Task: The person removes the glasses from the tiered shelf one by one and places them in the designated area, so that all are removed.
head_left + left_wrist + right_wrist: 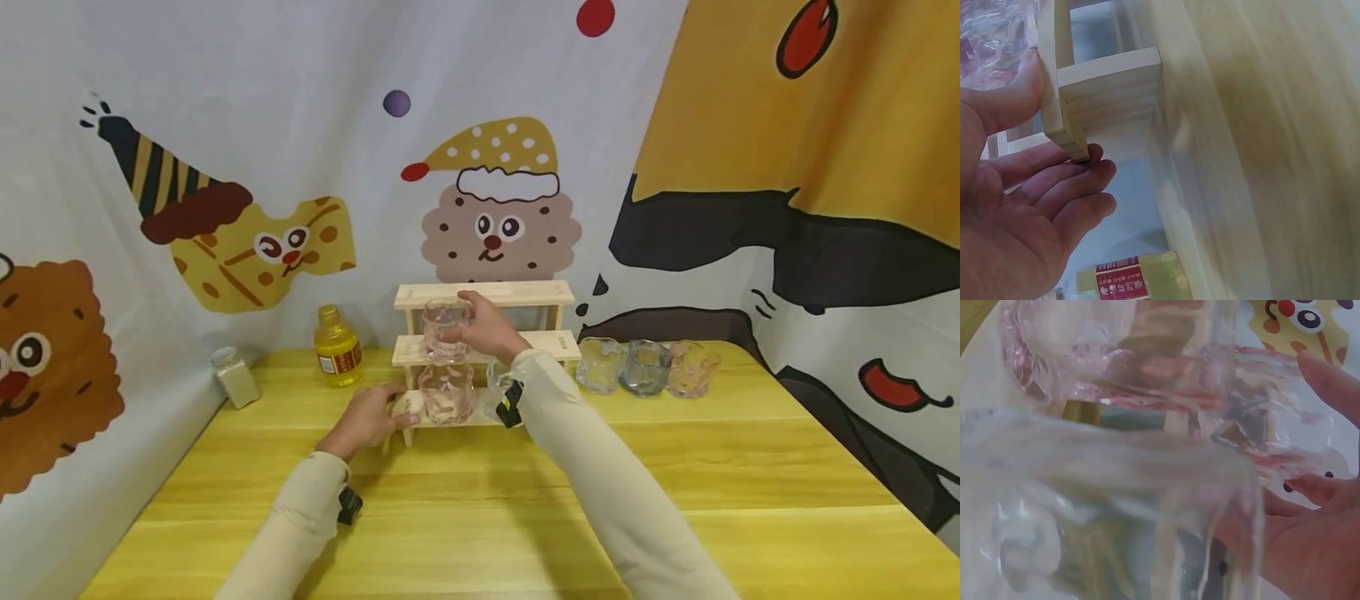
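Note:
A three-tier wooden rack (487, 293) stands at the back of the table. My right hand (489, 328) holds a pink glass (442, 321) at the middle tier's left end, thumb and fingers around it; the right wrist view shows this glass (1272, 419) beyond two nearer ones. Another pink glass (447, 398) stands on the bottom tier at the left, and a clear glass (497, 387) to its right is partly behind my right wrist. My left hand (369, 419) pinches the bottom tier's left end; in the left wrist view the thumb lies on top of the board (1060, 125), fingers beneath.
A yellow oil bottle (337, 348) and a white-capped jar (236, 379) stand left of the rack. To its right are a clear glass (600, 367), a blue-grey glass (645, 368) and a pink glass (692, 371) in a row. A printed curtain (300, 67) hangs behind.

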Demonstrator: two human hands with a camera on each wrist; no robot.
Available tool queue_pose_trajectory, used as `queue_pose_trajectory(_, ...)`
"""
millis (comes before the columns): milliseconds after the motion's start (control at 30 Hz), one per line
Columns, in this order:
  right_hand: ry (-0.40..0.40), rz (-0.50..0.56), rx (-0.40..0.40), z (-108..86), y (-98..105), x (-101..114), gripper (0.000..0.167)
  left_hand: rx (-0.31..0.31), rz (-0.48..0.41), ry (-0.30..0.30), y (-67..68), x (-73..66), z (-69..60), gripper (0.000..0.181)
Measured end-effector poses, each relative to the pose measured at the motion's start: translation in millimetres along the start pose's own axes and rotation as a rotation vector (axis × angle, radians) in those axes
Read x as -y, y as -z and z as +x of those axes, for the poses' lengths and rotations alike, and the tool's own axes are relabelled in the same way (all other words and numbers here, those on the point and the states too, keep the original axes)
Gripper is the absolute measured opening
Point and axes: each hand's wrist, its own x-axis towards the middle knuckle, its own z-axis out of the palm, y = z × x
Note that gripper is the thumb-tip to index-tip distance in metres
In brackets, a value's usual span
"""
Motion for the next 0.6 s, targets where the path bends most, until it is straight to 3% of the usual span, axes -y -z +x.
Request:
queue_pose_trajectory(300,0.041,0.031,-0.05,8.4,-11.7,0.1,0.09,-0.007,0.002,0.027,1.7,-0.6,-0.5,0.06)
queue_pose_trajectory(600,0.037,0.025,-0.113,6.6,-12.6,-0.4,0.088,-0.025,0.014,0.016,-0.9,-2.1,-1.5,0.058)
